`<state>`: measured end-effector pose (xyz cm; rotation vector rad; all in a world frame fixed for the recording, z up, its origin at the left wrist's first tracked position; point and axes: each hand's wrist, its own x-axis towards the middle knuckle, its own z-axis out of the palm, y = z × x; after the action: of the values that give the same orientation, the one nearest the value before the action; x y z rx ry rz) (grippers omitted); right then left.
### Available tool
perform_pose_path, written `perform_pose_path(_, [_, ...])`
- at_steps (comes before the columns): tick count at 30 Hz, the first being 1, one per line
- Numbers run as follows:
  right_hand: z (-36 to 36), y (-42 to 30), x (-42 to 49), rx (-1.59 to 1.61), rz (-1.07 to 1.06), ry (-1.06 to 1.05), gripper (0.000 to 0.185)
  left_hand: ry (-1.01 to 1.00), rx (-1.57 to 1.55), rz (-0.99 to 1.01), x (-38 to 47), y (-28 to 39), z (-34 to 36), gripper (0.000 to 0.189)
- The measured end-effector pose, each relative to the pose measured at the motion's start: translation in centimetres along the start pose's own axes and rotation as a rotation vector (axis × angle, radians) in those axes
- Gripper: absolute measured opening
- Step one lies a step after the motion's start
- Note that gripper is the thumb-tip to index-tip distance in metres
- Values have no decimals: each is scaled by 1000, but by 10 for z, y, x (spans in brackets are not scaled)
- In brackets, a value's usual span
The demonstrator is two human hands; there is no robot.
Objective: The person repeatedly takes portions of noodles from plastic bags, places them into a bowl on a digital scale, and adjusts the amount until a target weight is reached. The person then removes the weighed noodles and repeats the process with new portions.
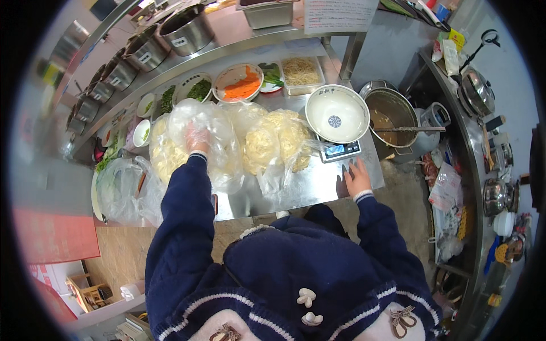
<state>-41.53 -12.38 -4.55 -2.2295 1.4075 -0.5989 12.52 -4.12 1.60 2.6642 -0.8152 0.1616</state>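
Note:
My left hand (198, 138) reaches into clear plastic over the pale noodles (166, 145) at the left of the steel table. Film hides its fingers, so what they hold cannot be made out. Bagged noodles (261, 145) lie to its right. My right hand (357, 178) rests at the table's front right edge, fingers spread and holding nothing. Just beyond it is a digital kitchen scale (341, 151) with a lit display. A white ceramic bowl (337, 106) with a blue medallion sits on the scale, nothing in it.
Behind the noodles stand a bowl of orange shreds (241, 85), chopped greens (199, 89) and a tub of bean sprouts (300, 72). Steel pots (187, 34) line the shelf above. A stockpot (390, 113) of brown liquid with a ladle stands right. A plastic bag (121, 187) lies left.

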Motion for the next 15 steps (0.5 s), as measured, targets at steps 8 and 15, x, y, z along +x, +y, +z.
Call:
perform_pose_path(8, [-20, 14, 45, -256, -101, -259, 20, -311, -157, 106, -22, 43, 16, 52])
perform_pose_path(15, [-47, 16, 58, -351, -250, -402, 28, -307, -585, 125, -87, 19, -135, 83])
